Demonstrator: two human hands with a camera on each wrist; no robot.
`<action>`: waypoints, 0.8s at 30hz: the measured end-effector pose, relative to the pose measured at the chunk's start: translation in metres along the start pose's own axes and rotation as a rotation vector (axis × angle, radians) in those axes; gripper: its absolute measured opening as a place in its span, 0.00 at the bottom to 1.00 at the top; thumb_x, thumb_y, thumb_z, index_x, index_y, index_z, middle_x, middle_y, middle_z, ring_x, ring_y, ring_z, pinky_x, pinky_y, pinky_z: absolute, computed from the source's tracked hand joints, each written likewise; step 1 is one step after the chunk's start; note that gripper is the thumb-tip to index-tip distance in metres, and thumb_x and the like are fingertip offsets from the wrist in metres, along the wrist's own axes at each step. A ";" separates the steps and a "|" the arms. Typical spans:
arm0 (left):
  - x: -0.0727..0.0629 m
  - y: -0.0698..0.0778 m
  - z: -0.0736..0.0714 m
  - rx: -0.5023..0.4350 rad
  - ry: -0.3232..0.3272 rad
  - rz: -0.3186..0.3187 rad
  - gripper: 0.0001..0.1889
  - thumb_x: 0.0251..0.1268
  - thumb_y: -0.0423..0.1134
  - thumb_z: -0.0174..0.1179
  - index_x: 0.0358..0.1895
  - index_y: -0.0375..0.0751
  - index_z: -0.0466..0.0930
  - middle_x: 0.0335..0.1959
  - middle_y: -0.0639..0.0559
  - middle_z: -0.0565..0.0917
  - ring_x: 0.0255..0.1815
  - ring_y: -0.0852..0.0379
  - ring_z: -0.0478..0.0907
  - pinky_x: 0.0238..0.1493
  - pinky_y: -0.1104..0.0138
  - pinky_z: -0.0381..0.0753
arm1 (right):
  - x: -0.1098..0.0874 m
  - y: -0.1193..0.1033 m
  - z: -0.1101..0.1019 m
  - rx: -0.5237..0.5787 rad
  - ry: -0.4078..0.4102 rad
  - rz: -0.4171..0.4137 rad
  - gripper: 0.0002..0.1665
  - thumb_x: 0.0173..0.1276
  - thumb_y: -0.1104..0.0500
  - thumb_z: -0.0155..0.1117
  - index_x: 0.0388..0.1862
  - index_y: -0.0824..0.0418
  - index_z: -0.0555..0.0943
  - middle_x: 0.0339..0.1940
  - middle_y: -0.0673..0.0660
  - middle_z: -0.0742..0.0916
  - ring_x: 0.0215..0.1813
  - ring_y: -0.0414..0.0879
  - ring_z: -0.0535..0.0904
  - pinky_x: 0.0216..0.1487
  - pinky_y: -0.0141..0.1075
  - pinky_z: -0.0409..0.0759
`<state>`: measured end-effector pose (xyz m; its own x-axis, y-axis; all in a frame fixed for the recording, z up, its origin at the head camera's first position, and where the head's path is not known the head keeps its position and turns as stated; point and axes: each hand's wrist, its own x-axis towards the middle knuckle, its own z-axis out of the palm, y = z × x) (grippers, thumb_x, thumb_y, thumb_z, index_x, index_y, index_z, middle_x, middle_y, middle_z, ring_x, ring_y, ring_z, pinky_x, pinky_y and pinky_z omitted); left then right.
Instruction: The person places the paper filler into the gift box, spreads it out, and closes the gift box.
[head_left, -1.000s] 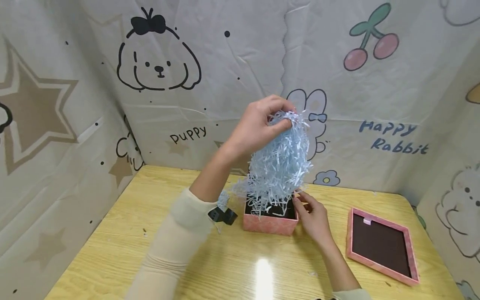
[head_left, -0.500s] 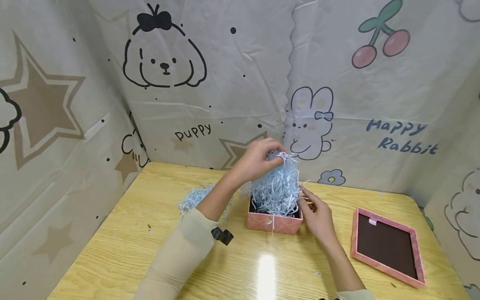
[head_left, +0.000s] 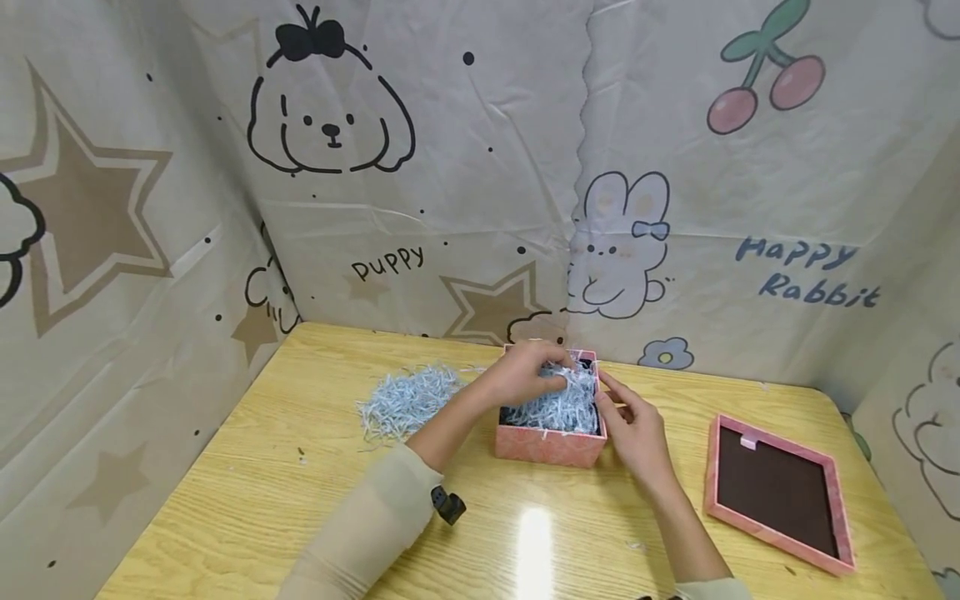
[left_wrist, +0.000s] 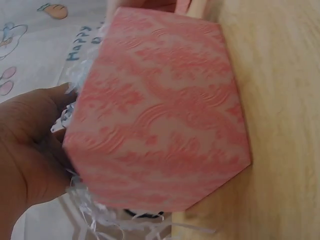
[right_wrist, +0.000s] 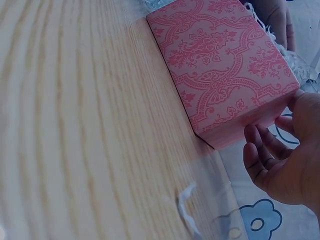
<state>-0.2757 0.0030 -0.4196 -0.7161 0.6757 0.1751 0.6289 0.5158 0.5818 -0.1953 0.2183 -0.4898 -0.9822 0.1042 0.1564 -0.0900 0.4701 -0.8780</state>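
Note:
The pink patterned box (head_left: 551, 447) stands without its lid on the table, filled with pale blue shredded paper (head_left: 562, 412). My left hand (head_left: 525, 373) is down at the box opening, its fingers and thumb curled into the shredded paper. In the left wrist view the box's front wall hides those fingertips, and paper strands hang over the rim. My right hand (head_left: 636, 433) rests against the box's right side, with thumb near the front corner; the right wrist view shows loosely bent fingers (right_wrist: 257, 150) touching that side wall.
A loose pile of shredded paper (head_left: 408, 402) lies left of the box. The pink lid (head_left: 780, 492), dark inside facing up, lies at the right. A printed cloth (head_left: 480, 167) hangs behind the table (head_left: 247, 508). Small paper scraps dot the tabletop.
My left hand has lowered the clump of shredded paper from above the box down into it. The right hand stays at the box's right side.

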 end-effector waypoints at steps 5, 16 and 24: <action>0.006 0.003 0.015 0.036 -0.091 0.014 0.08 0.72 0.34 0.68 0.50 0.44 0.89 0.48 0.54 0.89 0.44 0.60 0.78 0.48 0.70 0.77 | 0.001 0.000 -0.001 0.002 -0.004 0.000 0.26 0.83 0.50 0.60 0.76 0.51 0.78 0.55 0.63 0.88 0.43 0.45 0.82 0.40 0.28 0.78; 0.013 0.003 0.037 0.100 -0.256 -0.073 0.11 0.74 0.33 0.66 0.55 0.44 0.89 0.54 0.53 0.89 0.57 0.58 0.82 0.63 0.69 0.78 | 0.000 0.000 0.000 0.000 -0.017 0.037 0.28 0.83 0.45 0.59 0.77 0.49 0.77 0.56 0.63 0.87 0.43 0.48 0.81 0.40 0.29 0.78; 0.014 0.002 0.034 0.085 -0.256 -0.014 0.09 0.74 0.34 0.66 0.53 0.46 0.89 0.52 0.54 0.89 0.52 0.61 0.81 0.59 0.71 0.78 | 0.001 0.001 -0.001 -0.013 -0.013 0.039 0.28 0.83 0.44 0.59 0.77 0.49 0.77 0.56 0.62 0.87 0.44 0.49 0.80 0.42 0.29 0.77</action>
<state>-0.2738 0.0315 -0.4427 -0.6321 0.7736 -0.0453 0.6503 0.5614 0.5118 -0.1963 0.2203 -0.4901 -0.9870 0.1112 0.1164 -0.0497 0.4776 -0.8772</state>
